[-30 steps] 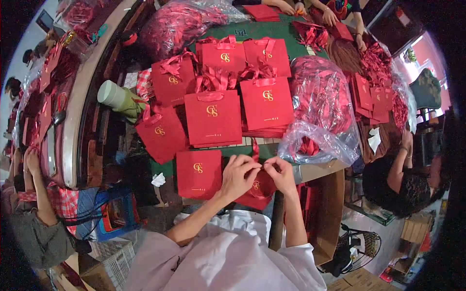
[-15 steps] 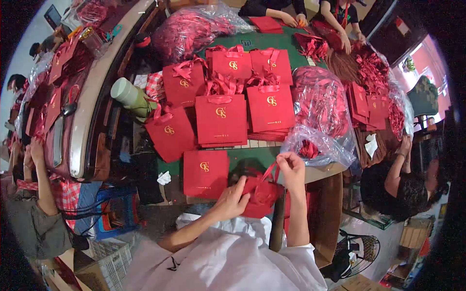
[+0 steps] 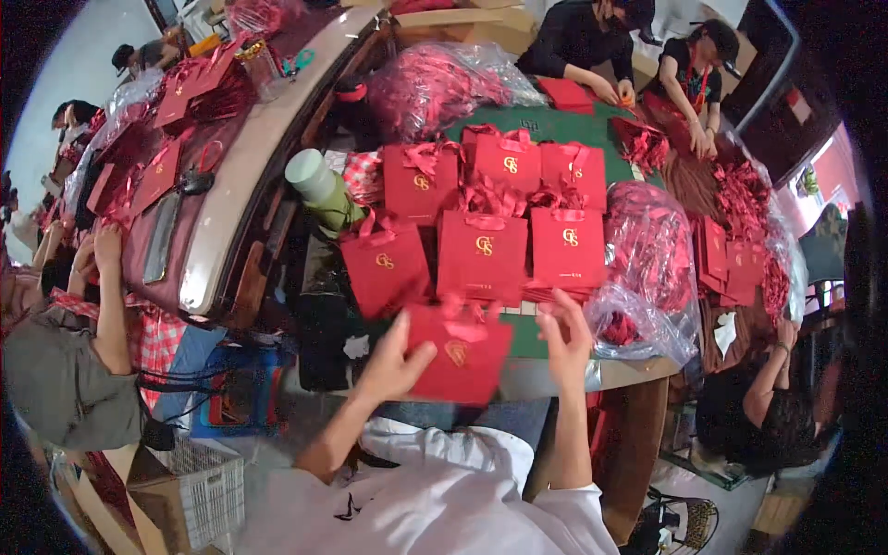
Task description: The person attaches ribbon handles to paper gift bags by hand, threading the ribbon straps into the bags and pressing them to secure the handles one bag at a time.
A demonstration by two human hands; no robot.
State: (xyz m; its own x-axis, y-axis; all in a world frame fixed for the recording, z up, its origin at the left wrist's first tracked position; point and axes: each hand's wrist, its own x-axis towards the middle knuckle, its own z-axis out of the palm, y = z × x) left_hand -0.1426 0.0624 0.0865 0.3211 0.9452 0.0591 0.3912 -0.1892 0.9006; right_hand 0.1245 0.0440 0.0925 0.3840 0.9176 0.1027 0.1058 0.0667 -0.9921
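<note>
My left hand (image 3: 393,363) grips the left edge of a red paper gift bag (image 3: 462,363) with a gold print and a red ribbon handle. The bag is slightly tilted and blurred, above the near edge of the green table. To its right, my right hand (image 3: 566,347) is raised with fingers apart, touching nothing. Just beyond lie several stacks of like bags: a front middle stack (image 3: 482,254), a front right stack (image 3: 568,245) and a tilted left stack (image 3: 384,268). Loops of red ribbon lie over their tops. The held bag hides part of the table's near edge.
Clear plastic sacks of red ribbon stand at the back (image 3: 435,88) and right (image 3: 647,245). A pale green bottle (image 3: 319,185) leans at the left. A cardboard box (image 3: 638,444) is below right. Several people work around neighbouring tables.
My right hand has let go of the ribbon handle and opened. A bag in my left hand is now higher, over the table edge. The whole view has shifted.
</note>
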